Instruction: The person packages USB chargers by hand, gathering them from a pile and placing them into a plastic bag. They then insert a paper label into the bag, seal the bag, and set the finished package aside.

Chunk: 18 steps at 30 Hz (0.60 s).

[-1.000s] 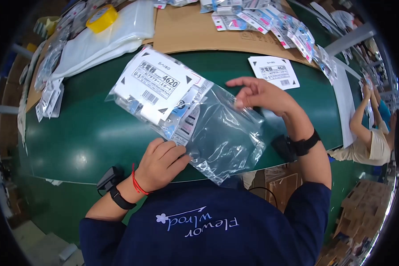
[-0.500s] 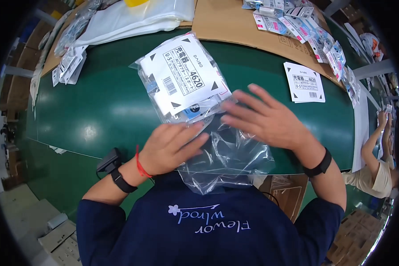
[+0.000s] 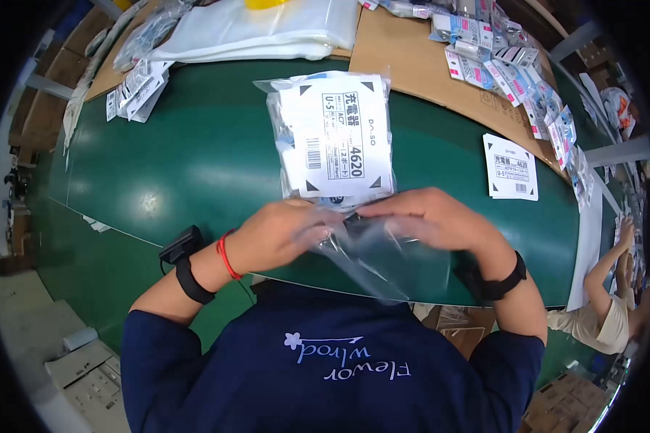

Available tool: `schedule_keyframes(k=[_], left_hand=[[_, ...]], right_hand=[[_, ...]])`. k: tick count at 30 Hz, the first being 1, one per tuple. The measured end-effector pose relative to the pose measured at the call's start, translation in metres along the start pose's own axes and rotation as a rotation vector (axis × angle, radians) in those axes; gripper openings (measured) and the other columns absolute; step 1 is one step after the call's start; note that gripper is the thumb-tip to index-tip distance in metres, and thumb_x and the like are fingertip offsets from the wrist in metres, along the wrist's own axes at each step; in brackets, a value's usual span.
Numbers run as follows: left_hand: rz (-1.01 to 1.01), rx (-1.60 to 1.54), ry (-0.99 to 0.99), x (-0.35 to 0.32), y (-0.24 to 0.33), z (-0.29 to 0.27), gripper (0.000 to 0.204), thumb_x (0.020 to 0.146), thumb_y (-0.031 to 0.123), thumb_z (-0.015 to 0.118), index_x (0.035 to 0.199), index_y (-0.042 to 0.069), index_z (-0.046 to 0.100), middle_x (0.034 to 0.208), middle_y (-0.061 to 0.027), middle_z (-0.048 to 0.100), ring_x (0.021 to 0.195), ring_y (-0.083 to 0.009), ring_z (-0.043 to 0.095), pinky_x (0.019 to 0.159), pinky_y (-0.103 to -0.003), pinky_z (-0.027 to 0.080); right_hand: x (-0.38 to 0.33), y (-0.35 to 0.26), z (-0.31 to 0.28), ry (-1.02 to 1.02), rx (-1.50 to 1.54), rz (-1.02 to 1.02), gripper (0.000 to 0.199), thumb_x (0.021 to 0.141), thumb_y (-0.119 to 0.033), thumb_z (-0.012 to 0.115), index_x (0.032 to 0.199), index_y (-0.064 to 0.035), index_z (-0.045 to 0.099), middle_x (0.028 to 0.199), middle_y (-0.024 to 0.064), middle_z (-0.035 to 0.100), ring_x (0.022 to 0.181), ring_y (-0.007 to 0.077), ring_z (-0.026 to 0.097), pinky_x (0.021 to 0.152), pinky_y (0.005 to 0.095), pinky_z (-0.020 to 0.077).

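On the green table lies a clear plastic bag (image 3: 379,252) packed with several pouches, a white printed label sheet (image 3: 332,133) showing through its upper face. The bag's loose end falls toward my body over the table's near edge. My left hand (image 3: 278,234) is closed on the film at the left, just below the label, with its fingertips partly behind the plastic. From the other side my right hand (image 3: 437,216) grips the same film, its fingers bent and pressed together. Both hands are close to each other at the neck of the bag.
Folded clear bags (image 3: 260,32) lie at the back beside a cardboard sheet (image 3: 390,54). Small packaged goods (image 3: 513,72) heap up at the back right. A stack of label sheets (image 3: 511,167) sits at right. Tagged pouches (image 3: 141,90) lie far left. Another person's arm (image 3: 607,263) shows far right.
The packed bag has turned more upright and moved a little right. My hands, spread apart over the film before, have closed on it near the label and drawn the loose end together.
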State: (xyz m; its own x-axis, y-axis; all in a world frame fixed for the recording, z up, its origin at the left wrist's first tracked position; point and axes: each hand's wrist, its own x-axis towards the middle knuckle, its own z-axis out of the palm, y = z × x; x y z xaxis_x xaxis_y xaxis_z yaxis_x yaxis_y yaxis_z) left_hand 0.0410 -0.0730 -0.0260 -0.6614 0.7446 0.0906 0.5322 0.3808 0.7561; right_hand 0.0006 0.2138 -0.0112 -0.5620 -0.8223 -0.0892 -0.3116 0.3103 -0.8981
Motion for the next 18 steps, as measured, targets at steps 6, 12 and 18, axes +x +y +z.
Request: schedule_keyframes(k=[6, 12, 18], left_hand=[[-0.293, -0.767, 0.352, 0.013, 0.002, -0.032, 0.035, 0.097, 0.02, 0.05, 0.122, -0.003, 0.056, 0.105, -0.0135, 0.067, 0.092, -0.0196, 0.065, 0.073, -0.029, 0.051], [-0.277, -0.67, 0.657, 0.048, -0.021, -0.064, 0.036, 0.099, 0.025, 0.047, 0.123, 0.001, 0.058, 0.105, -0.0111, 0.067, 0.09, -0.0129, 0.063, 0.075, -0.025, 0.05], [-0.224, -0.364, 0.766, 0.069, -0.063, -0.068, 0.036, 0.1, 0.027, 0.046, 0.116, 0.001, 0.064, 0.102, -0.0046, 0.066, 0.086, -0.0091, 0.056, 0.077, -0.021, 0.045]], right_hand=[[0.018, -0.018, -0.034, 0.11, 0.591, 0.221, 0.031, 0.094, -0.027, 0.057, 0.112, -0.0029, 0.066, 0.099, 0.0077, 0.069, 0.089, 0.0132, 0.063, 0.075, 0.0268, 0.047], [0.053, -0.008, -0.053, 0.714, 0.356, -0.039, 0.028, 0.095, -0.025, 0.055, 0.105, -0.001, 0.066, 0.09, 0.006, 0.068, 0.078, 0.0079, 0.059, 0.068, 0.0215, 0.0439], [0.075, 0.031, -0.067, 0.975, 0.38, -0.03, 0.026, 0.094, -0.026, 0.058, 0.101, -0.0024, 0.066, 0.086, 0.0036, 0.066, 0.073, 0.0073, 0.058, 0.063, 0.0209, 0.0422]])
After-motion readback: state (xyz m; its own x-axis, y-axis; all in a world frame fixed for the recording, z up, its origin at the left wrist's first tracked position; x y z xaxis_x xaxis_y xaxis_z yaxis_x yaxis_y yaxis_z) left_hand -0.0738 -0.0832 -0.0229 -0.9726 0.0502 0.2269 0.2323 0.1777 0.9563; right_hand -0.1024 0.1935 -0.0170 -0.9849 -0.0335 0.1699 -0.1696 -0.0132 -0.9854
